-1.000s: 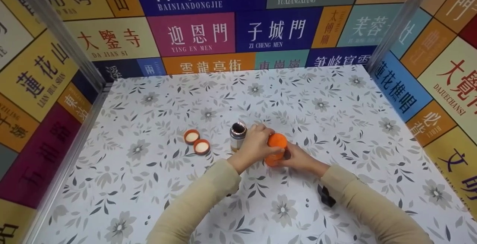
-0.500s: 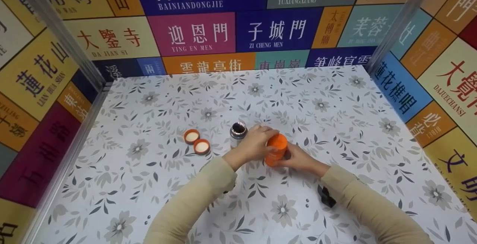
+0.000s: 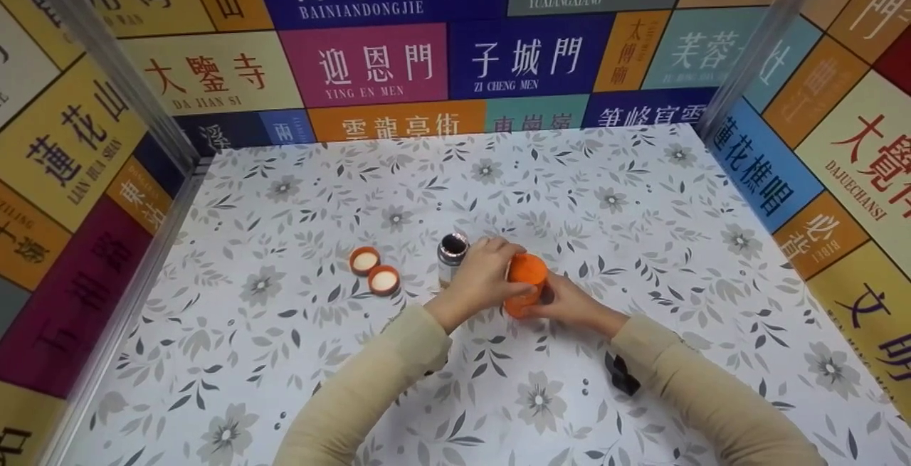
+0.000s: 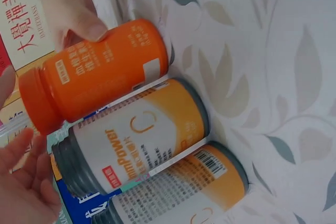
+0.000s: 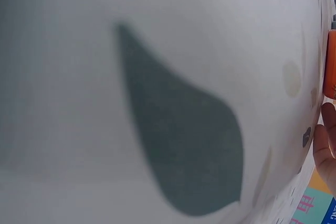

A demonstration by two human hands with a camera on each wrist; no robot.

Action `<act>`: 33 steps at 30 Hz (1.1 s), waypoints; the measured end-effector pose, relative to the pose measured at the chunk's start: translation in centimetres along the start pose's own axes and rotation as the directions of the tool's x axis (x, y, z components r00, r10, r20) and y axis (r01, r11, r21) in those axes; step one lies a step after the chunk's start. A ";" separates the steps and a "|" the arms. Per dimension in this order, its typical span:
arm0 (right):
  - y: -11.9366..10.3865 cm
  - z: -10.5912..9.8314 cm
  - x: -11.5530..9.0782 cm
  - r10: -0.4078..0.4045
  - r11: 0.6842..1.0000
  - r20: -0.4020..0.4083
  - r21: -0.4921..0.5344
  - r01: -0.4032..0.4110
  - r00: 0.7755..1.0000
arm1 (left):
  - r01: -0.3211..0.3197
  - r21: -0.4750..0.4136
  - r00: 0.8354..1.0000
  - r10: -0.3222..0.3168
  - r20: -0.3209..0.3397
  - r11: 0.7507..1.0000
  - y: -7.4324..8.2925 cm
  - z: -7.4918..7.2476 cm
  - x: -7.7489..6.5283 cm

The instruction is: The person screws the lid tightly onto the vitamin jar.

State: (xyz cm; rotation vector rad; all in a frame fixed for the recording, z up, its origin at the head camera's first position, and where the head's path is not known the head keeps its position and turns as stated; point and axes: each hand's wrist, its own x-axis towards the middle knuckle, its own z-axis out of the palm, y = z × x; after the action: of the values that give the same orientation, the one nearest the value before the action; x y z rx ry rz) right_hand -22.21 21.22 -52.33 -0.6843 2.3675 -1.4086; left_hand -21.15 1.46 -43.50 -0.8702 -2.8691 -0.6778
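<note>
An orange supplement bottle (image 4: 105, 64) with an orange screw cap (image 4: 38, 100) stands upright on the table. My right hand (image 3: 569, 304) grips its body, the thumb along one side in the left wrist view. In the right wrist view only a few fingers (image 5: 326, 145) show, beside the bottle at the edge. My left hand (image 3: 484, 274) is over the cap; thumb and fingers are spread around it, with a small gap at the thumb in the left wrist view. Close by stand two white-and-orange supplement bottles (image 4: 139, 135) with bare grey threaded necks; my left hand hides one in the head view.
Two orange-red caps (image 3: 364, 261) lie with their white insides up, left of the bottles. A black object (image 3: 621, 373) lies near the right sleeve. The table (image 3: 398, 181) has a leaf-and-flower cover, and walls with coloured Chinese signs (image 3: 370, 64) stand around it.
My left thumb and fingers have shifted slightly around the orange bottle's cap. My right hand and the bottle stay in place.
</note>
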 end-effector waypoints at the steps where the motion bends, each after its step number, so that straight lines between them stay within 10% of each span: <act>1: 0.0 0.0 0.0 -0.003 1.000 0.002 0.007 0.003 1.000 | 0.014 0.016 1.000 -0.013 -0.023 1.000 0.1 0.2 0.0; 9: 0.2 0.0 0.1 -0.024 1.000 0.000 -0.007 0.024 1.000 | 0.061 0.066 0.992 -0.054 -0.114 0.996 0.6 0.8 -0.1; 21: 0.2 -0.1 0.0 -0.006 0.999 -0.015 -0.033 0.006 1.000 | -0.020 0.090 0.998 0.015 0.056 0.996 0.7 -0.4 0.5; 33: -0.6 -0.1 -0.2 -0.021 1.000 0.010 0.007 0.021 1.000 | -0.099 -0.066 0.986 0.107 0.131 0.993 -0.3 -1.0 0.2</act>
State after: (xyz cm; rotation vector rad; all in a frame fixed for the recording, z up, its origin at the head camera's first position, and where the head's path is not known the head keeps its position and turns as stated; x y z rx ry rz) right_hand -21.99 21.14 -51.76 -0.7150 2.3533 -1.4178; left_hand -21.53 0.95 -42.67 -1.1045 -2.9078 -0.7230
